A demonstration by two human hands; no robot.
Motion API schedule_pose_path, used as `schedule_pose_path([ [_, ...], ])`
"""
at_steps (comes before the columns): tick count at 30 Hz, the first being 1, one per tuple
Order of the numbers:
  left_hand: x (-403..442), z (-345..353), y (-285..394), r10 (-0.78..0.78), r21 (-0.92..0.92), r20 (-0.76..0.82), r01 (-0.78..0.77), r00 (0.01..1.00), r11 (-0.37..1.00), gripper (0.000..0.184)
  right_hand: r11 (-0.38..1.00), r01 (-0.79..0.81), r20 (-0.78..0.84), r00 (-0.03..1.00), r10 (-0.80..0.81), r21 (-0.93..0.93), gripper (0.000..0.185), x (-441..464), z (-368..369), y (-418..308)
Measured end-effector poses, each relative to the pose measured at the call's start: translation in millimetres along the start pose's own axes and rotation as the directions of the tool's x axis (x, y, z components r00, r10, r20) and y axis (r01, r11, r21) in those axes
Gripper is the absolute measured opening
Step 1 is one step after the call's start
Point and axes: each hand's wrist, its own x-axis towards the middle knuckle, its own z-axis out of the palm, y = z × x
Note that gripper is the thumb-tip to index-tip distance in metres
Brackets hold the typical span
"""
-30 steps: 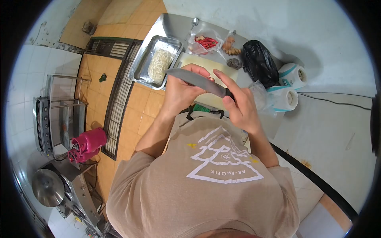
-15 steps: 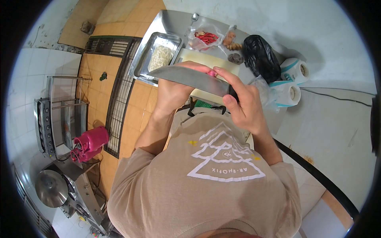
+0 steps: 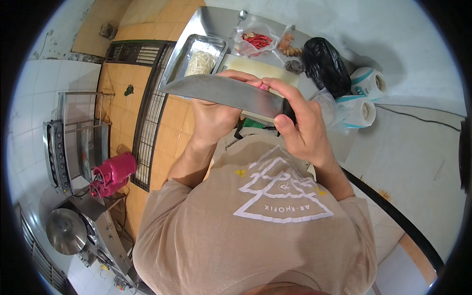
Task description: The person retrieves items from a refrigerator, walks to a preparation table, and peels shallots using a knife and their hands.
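Observation:
My right hand (image 3: 307, 125) grips a large kitchen knife (image 3: 221, 92) by its dark handle, the broad blade pointing left across my left hand. Between my hands, at the fingertips, is a small pink shallot (image 3: 264, 87), mostly hidden. My left hand (image 3: 216, 117) is closed round it behind the blade, which covers most of its fingers. My right forefinger reaches over to the shallot too. Below both hands, a pale cutting board (image 3: 241, 64) lies on the steel table.
Left of the board stands a metal tray (image 3: 222, 49) with white bean sprouts (image 3: 201, 64). Behind it are a bag of red chillies (image 3: 257, 40), a spoon (image 3: 241, 15) and ginger (image 3: 292, 51). A black bag (image 3: 324, 66) and paper rolls (image 3: 361, 110) are at right.
The knife has turned and shifted a little, its tip moving left. Both hands stay together at the shallot, and the view has shifted slightly.

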Motion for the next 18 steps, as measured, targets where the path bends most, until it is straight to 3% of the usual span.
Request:
schedule_pose_path([
  [9,2,9,-8,0.035,-0.084,-0.063,-0.04,0.997,0.996,0.028,0.999,-0.03,0.005,1.0,0.03,-0.016,0.043,4,-4,-5],
  [18,9,8,-12,0.102,-0.043,-0.063,-0.105,0.993,0.994,0.026,0.996,-0.036,-0.037,0.999,0.039,0.077,0.044,5,4,-3],
])
